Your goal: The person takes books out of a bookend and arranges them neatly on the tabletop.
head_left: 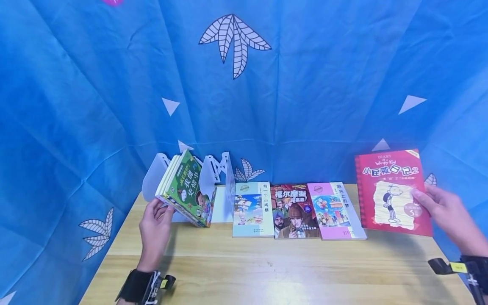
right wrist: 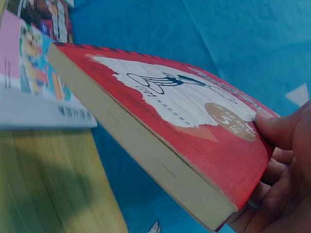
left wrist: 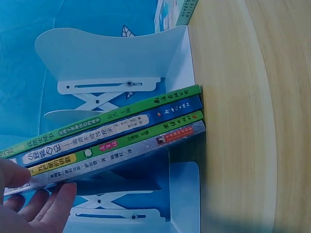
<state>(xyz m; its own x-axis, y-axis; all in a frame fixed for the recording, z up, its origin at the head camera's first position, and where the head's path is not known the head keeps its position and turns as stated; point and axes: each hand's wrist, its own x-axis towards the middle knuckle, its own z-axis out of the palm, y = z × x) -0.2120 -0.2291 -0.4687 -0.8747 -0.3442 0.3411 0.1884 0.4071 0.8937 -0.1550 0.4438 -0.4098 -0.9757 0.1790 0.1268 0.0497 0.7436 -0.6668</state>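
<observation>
My left hand (head_left: 154,228) holds the upper left side of several upright books (left wrist: 116,126), thumb at the spines and fingertips against the outermost grey-spined one. These books lean within a white expandable bookend (head_left: 227,173), and a green cover (head_left: 188,186) faces right. On the right, my right hand (head_left: 444,209) grips a red comic-diary book (head_left: 389,169) by its right edge. The thumb (right wrist: 277,128) presses on its front cover while the other fingers curl behind it. The red book is tilted, its cream page edges (right wrist: 146,145) showing in the right wrist view.
Between the hands, a pale green book (head_left: 251,228), a dark detective book (head_left: 295,212) and a pink-and-white book (head_left: 337,212) stand in a row, leaning back. They are on a wooden table (head_left: 244,262). A blue patterned cloth (head_left: 305,84) hangs behind and at the sides.
</observation>
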